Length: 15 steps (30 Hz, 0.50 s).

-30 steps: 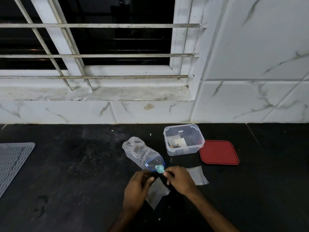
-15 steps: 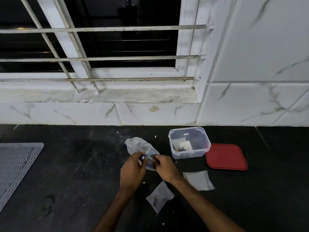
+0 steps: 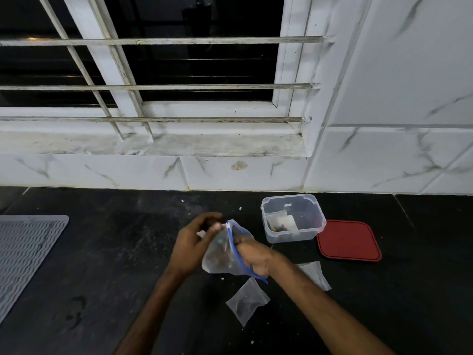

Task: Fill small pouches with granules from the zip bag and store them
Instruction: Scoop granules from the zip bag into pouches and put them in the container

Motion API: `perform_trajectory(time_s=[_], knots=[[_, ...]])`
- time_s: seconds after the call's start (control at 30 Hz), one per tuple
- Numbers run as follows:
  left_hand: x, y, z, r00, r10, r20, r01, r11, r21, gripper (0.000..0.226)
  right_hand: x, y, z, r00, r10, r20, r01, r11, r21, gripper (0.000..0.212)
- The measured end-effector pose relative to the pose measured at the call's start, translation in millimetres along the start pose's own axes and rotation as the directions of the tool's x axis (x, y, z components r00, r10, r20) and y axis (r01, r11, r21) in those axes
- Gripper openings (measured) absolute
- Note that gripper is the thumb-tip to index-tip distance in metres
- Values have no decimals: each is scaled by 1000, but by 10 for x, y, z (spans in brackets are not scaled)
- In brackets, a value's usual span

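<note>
Zip bag (image 3: 222, 254) is up off the tabletop (image 3: 122, 252), left hand (image 3: 190, 244) pinching its top corner, right hand (image 3: 256, 257) down in its mouth (can't tell its grip), so I'd guess early days: something's stored in the tub (image 3: 317, 221), two loose pouches (image 3: 247, 301) lie nearby unstored.

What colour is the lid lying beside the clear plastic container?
Red. The lid shows best in the head view, flat beside the clear container.

Dark surface (image 3: 115, 252) before me, speckled with crumbs.
Grey ribbed mat (image 3: 25, 252) at left; clear tub (image 3: 291, 236) just beside red lid (image 3: 348, 240); near pouch (image 3: 247, 301) and far pouch (image 3: 316, 274) lie flat.
</note>
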<state>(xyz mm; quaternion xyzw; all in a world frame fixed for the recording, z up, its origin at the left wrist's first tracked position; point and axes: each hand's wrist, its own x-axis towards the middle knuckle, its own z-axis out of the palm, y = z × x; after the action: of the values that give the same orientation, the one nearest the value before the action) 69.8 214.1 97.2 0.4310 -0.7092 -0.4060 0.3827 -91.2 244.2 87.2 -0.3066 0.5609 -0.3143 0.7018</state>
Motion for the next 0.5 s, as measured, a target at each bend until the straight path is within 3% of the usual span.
perform_trajectory(time_s=[0.07, 0.13, 0.2, 0.27, 0.37, 0.5], knots=[[-14, -151, -105, 982, -100, -163, 73, 984, -162, 28, -50, -61, -103, 1000, 17, 16, -18, 998, 68, 26], [-45, -264, -159, 939, -262, -223, 181, 927, -329, 30, -128, -162, -207, 999, 19, 26, -23, 985, 172, 24], [-104, -317, -128, 898, -429, -100, 338, 817, -468, 43, -179, -230, -306, 998, 2, 58, -16, 970, 243, 21], [-165, -361, -80, 878, -478, 27, 419, 740, -526, 48, -173, -288, -362, 999, -31, 30, 21, 956, 294, 19], [-193, -309, -49, 901, -433, -9, 355, 751, -556, 52, -221, -377, -373, 998, -54, 35, 38, 933, 359, 42], [-84, -114, -44, 902, -391, -184, 194, 746, -637, 39, -341, -407, -448, 988, -79, 134, 22, 924, 381, 17]])
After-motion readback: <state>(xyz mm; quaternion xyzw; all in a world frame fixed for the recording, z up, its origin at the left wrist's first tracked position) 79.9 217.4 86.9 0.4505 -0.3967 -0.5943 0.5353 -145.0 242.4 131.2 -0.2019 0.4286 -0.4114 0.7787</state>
